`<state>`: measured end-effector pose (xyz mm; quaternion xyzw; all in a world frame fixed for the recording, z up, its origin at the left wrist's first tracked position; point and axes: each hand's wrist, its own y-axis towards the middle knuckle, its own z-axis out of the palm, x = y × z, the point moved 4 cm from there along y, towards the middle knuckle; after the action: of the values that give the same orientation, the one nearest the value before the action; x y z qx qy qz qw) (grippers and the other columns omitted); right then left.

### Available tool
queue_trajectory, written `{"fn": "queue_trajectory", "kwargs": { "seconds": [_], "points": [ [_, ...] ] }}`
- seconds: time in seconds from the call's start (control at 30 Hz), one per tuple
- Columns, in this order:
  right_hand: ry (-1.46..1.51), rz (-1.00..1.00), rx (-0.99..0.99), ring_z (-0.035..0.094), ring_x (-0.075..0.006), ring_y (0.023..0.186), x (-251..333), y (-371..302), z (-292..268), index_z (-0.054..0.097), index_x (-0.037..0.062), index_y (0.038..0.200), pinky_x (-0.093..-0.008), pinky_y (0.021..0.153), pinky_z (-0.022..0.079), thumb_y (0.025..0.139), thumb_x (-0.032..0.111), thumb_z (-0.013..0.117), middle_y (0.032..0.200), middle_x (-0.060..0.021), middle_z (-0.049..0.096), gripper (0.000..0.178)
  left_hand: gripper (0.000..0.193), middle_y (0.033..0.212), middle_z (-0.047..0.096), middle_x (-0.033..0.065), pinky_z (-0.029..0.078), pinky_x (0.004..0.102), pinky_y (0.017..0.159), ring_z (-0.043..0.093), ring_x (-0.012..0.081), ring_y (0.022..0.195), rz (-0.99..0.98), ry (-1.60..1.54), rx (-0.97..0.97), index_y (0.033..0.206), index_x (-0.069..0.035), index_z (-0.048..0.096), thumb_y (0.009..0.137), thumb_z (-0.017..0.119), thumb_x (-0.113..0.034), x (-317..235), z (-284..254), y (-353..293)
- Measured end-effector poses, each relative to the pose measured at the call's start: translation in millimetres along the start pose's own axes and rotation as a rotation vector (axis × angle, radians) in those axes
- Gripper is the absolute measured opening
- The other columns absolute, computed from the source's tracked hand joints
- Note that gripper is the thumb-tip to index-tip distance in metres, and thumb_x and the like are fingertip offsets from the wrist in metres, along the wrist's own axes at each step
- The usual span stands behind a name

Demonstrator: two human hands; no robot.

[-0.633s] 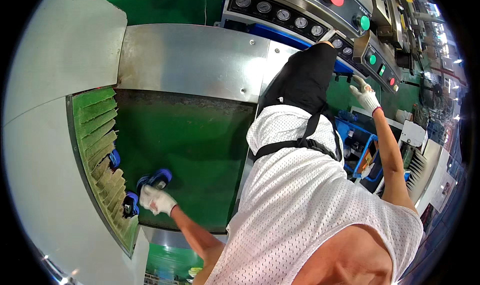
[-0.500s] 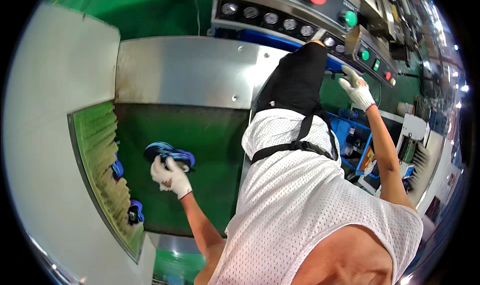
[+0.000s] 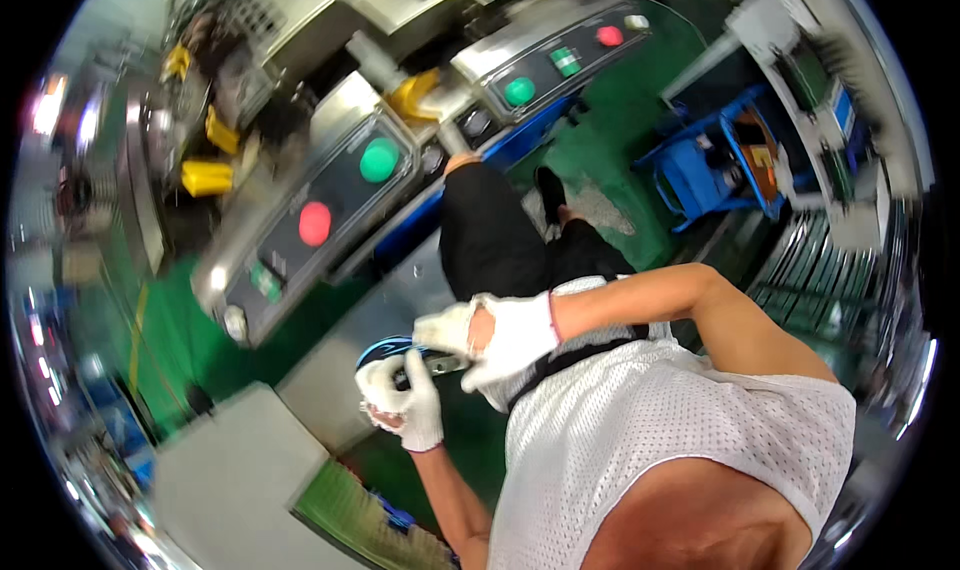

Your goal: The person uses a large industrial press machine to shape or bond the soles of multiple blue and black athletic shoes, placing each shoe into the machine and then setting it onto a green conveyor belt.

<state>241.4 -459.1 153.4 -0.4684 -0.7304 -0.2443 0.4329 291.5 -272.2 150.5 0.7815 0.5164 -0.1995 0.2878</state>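
A shoe [image 3: 383, 350] with blue and black stripes is held in front of my waist, partly covered by my gloves. My left hand [image 3: 405, 402], in a white work glove, is closed around its near side with the thumb raised against it. From the right, my gloved right hand [image 3: 505, 342] reaches across and closes over the shoe's other end, fingers on top and thumb below. Both gloves show a gap where skin is bare. Another blue shoe [image 3: 397, 515] sits by the bristly strip curtain [image 3: 350, 510] of the conveyor opening at lower left.
A machine's control panel [image 3: 330, 210] with red and green buttons stands ahead, a second panel [image 3: 550, 65] beyond it. A pale metal housing [image 3: 235, 470] is at left. Right of my legs is a blue cart [image 3: 690, 170], and a roller rack [image 3: 825, 270] lies farther right.
My left hand has lifted the shoe off the green belt and brought it toward my waist. My right hand has come in from the far right onto it. The view has turned toward the machine.
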Motion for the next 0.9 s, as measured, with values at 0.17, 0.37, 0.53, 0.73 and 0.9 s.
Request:
{"fn": "queue_trajectory", "kwargs": {
  "seconds": [0.17,0.37,0.53,0.73,0.9],
  "points": [
    [-0.241,0.062,-0.610,0.067,-0.0400,0.109,-32,-40,-60,0.056,-0.0055,0.125,-0.0472,0.089,0.056,0.087,0.023,0.068,0.121,-0.0265,0.064,0.049,0.014,0.093,0.069,0.0153,0.054,0.0430,0.072,0.068,0.0328,0.079,0.544,-0.195,0.122,0.088,-0.004,0.073,0.079,0.084,-0.007,-143,55,89],
    [0.400,0.739,-0.682,0.065,-0.0209,0.091,-77,-192,-134,0.059,-0.0055,0.115,-0.0359,0.080,0.053,0.086,0.043,0.079,0.095,-0.0161,0.065,0.060,0.048,0.126,0.064,0.0201,0.053,0.0404,0.095,0.064,0.0339,0.114,1.020,-0.209,0.312,0.123,-0.001,0.066,0.079,0.085,-0.009,-296,110,152],
    [1.186,0.427,-1.198,0.064,-0.0137,0.089,-115,-251,-112,0.063,-0.0093,0.115,-0.0299,0.073,0.054,0.085,0.047,0.080,0.101,-0.0083,0.068,0.066,0.049,0.132,0.062,0.0205,0.048,0.0437,0.106,0.060,0.0332,0.124,0.923,-0.139,0.179,0.137,0.000,0.059,0.092,0.074,-0.014,-334,192,304],
    [1.125,0.625,-1.392,0.062,-0.0141,0.096,-181,-281,-102,0.058,-0.0115,0.122,-0.0311,0.080,0.053,0.086,0.043,0.079,0.109,-0.0099,0.065,0.068,0.065,0.143,0.061,0.0228,0.047,0.0414,0.109,0.062,0.0328,0.127,0.553,0.001,0.269,0.147,0.001,0.055,0.094,0.072,-0.033,-341,332,509],
    [1.326,0.743,-1.478,0.052,-0.0092,0.081,-228,-295,-96,0.055,-0.0047,0.110,-0.0273,0.067,0.043,0.084,0.042,0.081,0.094,-0.0021,0.056,0.059,0.057,0.132,0.069,0.0197,0.050,0.0395,0.103,0.066,0.0284,0.117,0.588,0.279,0.180,0.144,-0.006,0.061,0.094,0.071,-0.032,-340,428,571]
  ]
}}
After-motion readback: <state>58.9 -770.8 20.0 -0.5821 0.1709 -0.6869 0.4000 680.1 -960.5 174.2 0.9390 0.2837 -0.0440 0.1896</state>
